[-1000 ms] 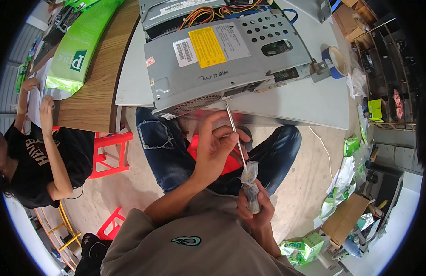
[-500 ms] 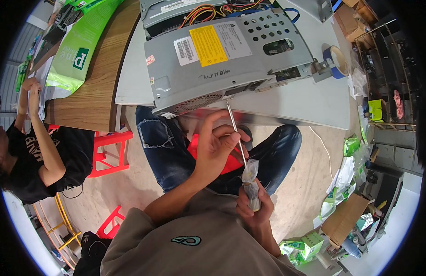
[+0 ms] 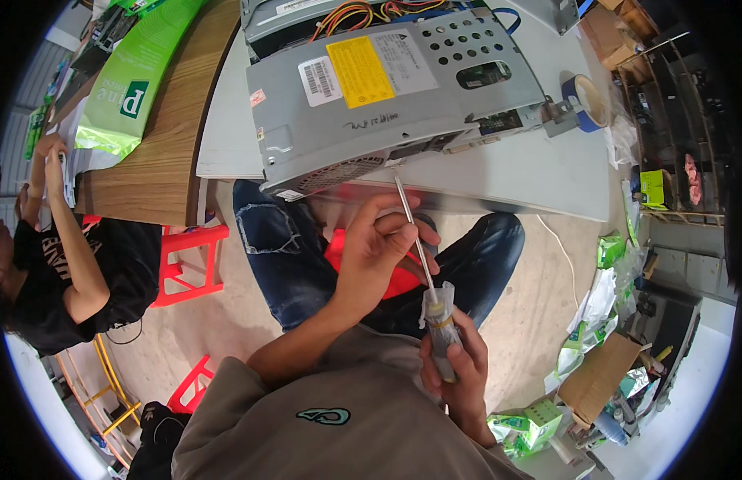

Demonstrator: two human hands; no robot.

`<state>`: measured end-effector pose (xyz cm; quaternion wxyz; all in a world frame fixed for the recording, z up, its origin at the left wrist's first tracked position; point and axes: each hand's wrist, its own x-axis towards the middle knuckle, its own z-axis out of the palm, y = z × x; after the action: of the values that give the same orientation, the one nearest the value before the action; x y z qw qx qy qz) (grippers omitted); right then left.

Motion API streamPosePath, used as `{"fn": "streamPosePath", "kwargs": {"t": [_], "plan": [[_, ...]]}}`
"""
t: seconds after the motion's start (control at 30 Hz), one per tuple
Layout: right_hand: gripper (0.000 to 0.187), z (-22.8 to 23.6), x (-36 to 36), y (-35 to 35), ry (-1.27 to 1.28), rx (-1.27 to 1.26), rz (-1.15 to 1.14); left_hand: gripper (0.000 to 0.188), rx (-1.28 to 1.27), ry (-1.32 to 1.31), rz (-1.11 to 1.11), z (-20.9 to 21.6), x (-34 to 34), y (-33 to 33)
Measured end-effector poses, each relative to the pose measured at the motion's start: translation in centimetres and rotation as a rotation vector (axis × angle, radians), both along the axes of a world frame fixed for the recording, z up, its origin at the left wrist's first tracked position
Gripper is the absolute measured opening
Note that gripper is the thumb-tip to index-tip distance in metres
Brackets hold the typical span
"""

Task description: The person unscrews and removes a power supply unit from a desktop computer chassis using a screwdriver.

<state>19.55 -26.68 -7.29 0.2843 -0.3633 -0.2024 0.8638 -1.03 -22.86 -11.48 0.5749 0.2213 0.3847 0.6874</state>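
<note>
- A pale grey concrete floor (image 3: 219,336) is seen below, and a white flat tabletop (image 3: 547,188) is set from eleven to two o'clock, measured from the middle of the view.
- At ten o'clock, a brown wood-grained table (image 3: 159,184) is partly covered by a shiny green-and-white plastic bag (image 3: 119,108).
- On the white tabletop, at twelve o'clock, a grey metal computer chassis (image 3: 307,140) is placed, its near edge slightly slanted; a yellow rectangular label (image 3: 360,72) is stuck on its upper face, and red, yellow and black wires (image 3: 347,18) are bunched behind it.
- A long screwdriver (image 3: 424,260), with a silver shaft and a handle wrapped in clear plastic, is held below the chassis, its handle at five o'clock and its tip pointed toward twelve.
- The tip is brought close under the chassis's near edge; whether contact is made cannot be told for certain.
- The shaft is lightly pinched by the thumb and fingers of the left hand (image 3: 375,256), some fingertips being hidden behind it.
- The wrapped handle is grasped by the curled fingers of the right hand (image 3: 459,364).
- A roll of blue-edged tape (image 3: 585,102) is stood at two o'clock, just beside the chassis's corner bracket.
- At nine o'clock, a red plastic stool (image 3: 191,264) is seen near a seated person in black (image 3: 115,268).
- At four o'clock, a brown cardboard box (image 3: 599,376) is surrounded by green packaging.
</note>
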Motion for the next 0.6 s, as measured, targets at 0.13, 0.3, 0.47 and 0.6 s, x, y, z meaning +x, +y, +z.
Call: {"fn": "streamPosePath", "kwargs": {"t": [0.13, 0.3, 0.47, 0.6], "plan": [[0.066, 1.5, 0.3, 1.4, 0.282, -0.307, 0.038, 0.032, -0.028, -0.062, -0.035, 0.9, -0.2, 0.2], [0.059, 0.6, 0.0, 1.9, 0.619, -0.535, -0.006, 0.031, -0.006, -0.079, -0.033, 0.8, -0.1, 0.4], [0.053, -0.3, 0.2, 2.4, 0.566, -0.389, 0.039, 0.03, -0.041, -0.069, -0.019, 1.2, -0.1, 0.4], [0.053, -1.2, 0.0, 0.6, 0.865, -0.75, -0.196, 0.03, -0.031, -0.079, -0.001, 0.6, 0.2, 0.6]]}}
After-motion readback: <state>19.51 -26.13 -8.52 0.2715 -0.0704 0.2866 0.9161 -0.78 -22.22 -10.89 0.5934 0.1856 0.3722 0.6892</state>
